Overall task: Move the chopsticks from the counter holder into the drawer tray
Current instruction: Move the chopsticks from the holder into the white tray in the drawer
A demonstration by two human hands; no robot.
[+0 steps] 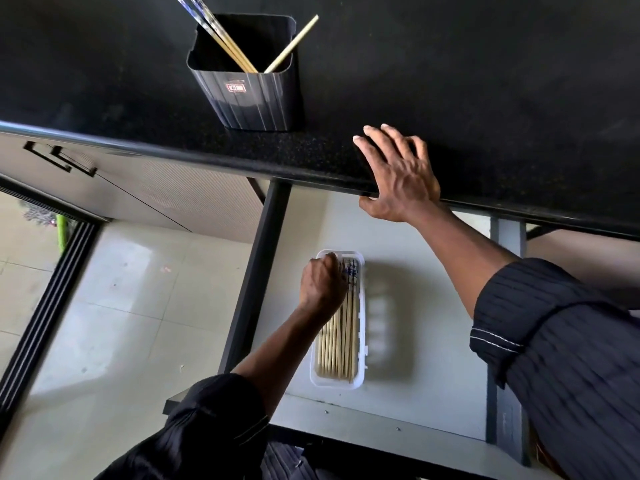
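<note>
A dark ribbed holder (247,88) stands on the black counter near its front edge, with three chopsticks (228,46) leaning in it. Below, in the open drawer, a white plastic tray (362,327) holds several wooden chopsticks (341,341) lying lengthwise. My left hand (322,282) is down at the far end of the tray, fingers curled over the chopstick tops; whether it still grips any is hidden. My right hand (398,174) rests flat on the counter edge, fingers spread, holding nothing.
The black counter (485,81) fills the upper view. The pale drawer floor (415,306) lies around the tray, with dark drawer sides (258,275). A cabinet front with dark handles (59,157) is at left, above a tiled floor (121,323).
</note>
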